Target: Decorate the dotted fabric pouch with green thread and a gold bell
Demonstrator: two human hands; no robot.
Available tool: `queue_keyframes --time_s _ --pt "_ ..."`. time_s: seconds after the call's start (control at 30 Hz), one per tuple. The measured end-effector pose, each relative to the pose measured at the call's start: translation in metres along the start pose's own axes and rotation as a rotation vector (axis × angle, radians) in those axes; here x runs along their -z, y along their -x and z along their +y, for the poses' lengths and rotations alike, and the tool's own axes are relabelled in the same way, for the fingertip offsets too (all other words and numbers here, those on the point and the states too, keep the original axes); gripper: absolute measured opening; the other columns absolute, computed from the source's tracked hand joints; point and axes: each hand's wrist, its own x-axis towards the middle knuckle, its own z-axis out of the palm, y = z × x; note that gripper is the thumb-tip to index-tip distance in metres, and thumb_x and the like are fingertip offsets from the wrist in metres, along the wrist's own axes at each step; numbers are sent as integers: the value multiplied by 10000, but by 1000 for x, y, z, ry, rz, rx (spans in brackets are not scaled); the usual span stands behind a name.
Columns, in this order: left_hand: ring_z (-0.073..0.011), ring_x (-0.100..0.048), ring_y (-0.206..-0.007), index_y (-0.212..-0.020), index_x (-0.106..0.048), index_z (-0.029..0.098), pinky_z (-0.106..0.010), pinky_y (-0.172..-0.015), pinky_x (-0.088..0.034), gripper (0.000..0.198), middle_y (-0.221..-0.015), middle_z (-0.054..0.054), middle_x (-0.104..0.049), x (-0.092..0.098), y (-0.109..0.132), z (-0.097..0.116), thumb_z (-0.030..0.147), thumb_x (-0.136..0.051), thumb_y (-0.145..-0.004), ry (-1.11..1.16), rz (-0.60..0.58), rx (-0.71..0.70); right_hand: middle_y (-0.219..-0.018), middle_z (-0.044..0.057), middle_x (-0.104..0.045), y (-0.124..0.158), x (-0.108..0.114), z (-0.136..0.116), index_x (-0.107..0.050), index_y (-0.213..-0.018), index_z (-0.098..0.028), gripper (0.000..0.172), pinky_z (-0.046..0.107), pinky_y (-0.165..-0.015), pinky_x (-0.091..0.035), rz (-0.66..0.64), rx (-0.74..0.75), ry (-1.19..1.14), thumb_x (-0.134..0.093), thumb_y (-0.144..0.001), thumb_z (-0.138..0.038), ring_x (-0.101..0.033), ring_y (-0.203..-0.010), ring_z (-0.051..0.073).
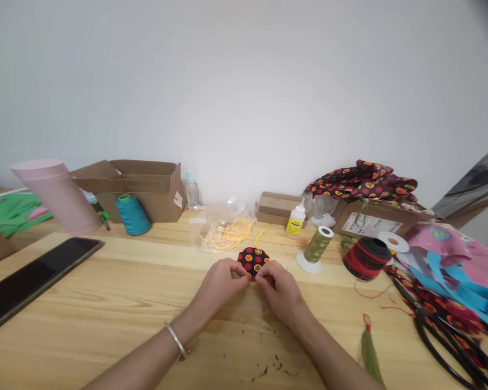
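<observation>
A small rounded piece of black patterned fabric (pixel 253 261), printed with red and yellow circles, is between my hands at the middle of the table. My left hand (pixel 224 279) pinches its lower left edge. On the opposite side my right hand (pixel 281 288) pinches the lower right edge, thumb against fingers. A bit of red shows at the bottom edge between the fingertips, too small to make out. A yellow cord (pixel 262 234) runs up from the top of the fabric piece.
Behind stand a glue bottle (pixel 295 221), an olive thread spool (pixel 318 246) and a bag of yellow cord (pixel 228 233). At right lie a red-black cord spool (pixel 366 258), a green tassel (pixel 369 349) and scissors (pixel 439 330). A phone (pixel 36 273), teal thread cone (pixel 133 215) and cardboard box (pixel 146 187) occupy the left.
</observation>
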Motion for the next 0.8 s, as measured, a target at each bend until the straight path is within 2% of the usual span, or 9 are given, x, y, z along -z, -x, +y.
queue_keyframes --time_s 0.17,0.27,0.53,0.8 --pt "-134 -493 -498 -554 -612 172 -215 -440 -302 126 -498 20 -571 4 1 3 227 -500 -567 -161 -82 -11 -631 -9 -505 2 3 0 -526 -596 -182 159 238 -575 -364 -60 48 67 -508 -668 -42 -469 -628 137" --pt "-130 -468 -485 -547 -593 182 -215 -425 -268 117 -497 24 -548 6 2 5 233 -490 -569 -240 -85 -8 -647 -5 -515 3 2 2 -526 -593 -180 162 240 -594 -367 -91 76 94 -520 -679 -43 -476 -657 140" --pt "-128 -468 -496 -592 -589 199 -206 -431 -270 132 -519 26 -547 7 4 7 241 -464 -600 -351 -94 1 -698 19 -534 4 4 -2 -534 -610 -164 160 250 -629 -378 -159 112 180 -523 -701 -34 -484 -702 150" --pt "-140 -505 -539 -615 -584 209 -214 -461 -288 142 -596 12 -605 5 3 5 248 -449 -635 -421 -85 -18 -727 47 -543 5 5 -5 -550 -636 -148 135 261 -645 -394 -191 139 266 -524 -720 -45 -491 -723 164"
